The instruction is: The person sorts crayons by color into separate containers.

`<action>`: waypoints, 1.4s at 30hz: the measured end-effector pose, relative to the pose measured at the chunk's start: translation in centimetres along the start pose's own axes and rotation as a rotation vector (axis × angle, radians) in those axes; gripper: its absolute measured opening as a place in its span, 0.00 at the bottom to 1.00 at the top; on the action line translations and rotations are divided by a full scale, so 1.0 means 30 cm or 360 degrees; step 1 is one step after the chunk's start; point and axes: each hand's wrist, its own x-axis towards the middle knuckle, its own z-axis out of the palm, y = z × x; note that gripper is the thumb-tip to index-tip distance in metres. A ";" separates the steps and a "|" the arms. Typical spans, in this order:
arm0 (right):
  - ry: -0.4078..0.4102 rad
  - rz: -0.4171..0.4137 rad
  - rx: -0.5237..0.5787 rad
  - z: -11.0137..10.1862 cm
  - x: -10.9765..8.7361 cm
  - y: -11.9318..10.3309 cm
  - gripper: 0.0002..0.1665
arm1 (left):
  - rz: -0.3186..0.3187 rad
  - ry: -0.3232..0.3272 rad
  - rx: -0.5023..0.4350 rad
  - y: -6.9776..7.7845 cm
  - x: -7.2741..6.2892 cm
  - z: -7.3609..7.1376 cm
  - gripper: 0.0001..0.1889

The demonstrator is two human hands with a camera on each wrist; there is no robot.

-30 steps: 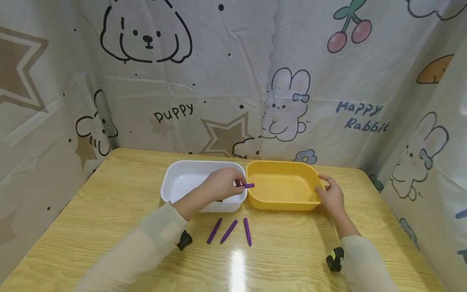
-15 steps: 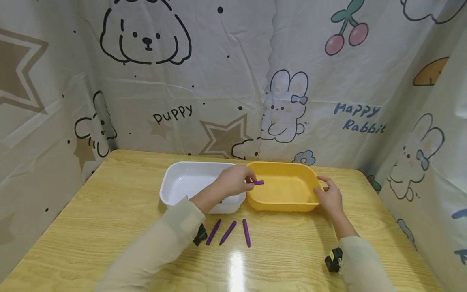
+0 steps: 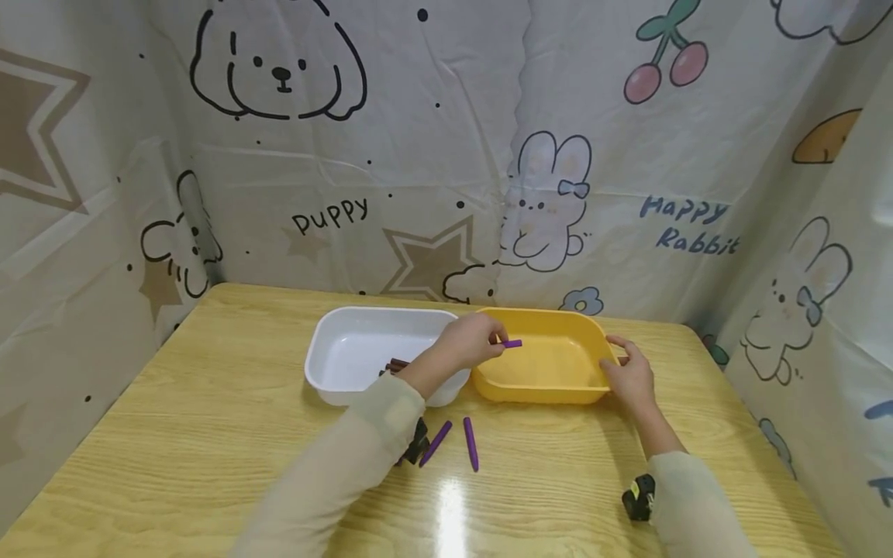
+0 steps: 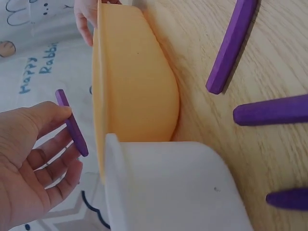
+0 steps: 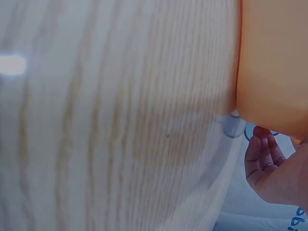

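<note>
My left hand (image 3: 471, 341) pinches a purple crayon (image 4: 73, 126) between thumb and fingers, over the left end of the yellow plastic tub (image 3: 540, 395). In the left wrist view the crayon is above the tub's rim. My right hand (image 3: 631, 380) holds the tub's right end, thumb at the rim and fingers round the outer side. Left of the tub stands a white plastic tub (image 3: 335, 391), with several dark brown sticks (image 3: 398, 364) inside, partly hidden by my left forearm. In front lie purple crayons (image 3: 471, 444) on the table; one is mostly covered by the left wrist camera.
The two tubs stand side by side near the back of the wooden table (image 3: 209, 434). A printed cloth (image 3: 314, 170) hangs behind and along both sides. Black cameras are strapped at both wrists, the right wrist camera (image 3: 638, 497) low over the table.
My left hand has moved right with the purple crayon, from over the white tub to over the yellow tub's left end. The brown sticks have come into view. My right hand stays put.
</note>
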 end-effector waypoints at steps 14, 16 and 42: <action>0.0025 0.0007 0.0009 -0.006 0.000 0.001 0.29 | -0.0088 0.0034 -0.0037 -0.011 0.070 0.067 0.08; 0.0020 0.0010 0.0013 -0.007 0.001 0.003 0.29 | -0.0054 0.0023 -0.0009 -0.006 0.076 0.078 0.09; 0.0014 0.0021 0.0023 0.002 0.003 0.003 0.30 | -0.0104 -0.0048 0.0288 0.011 0.116 0.189 0.07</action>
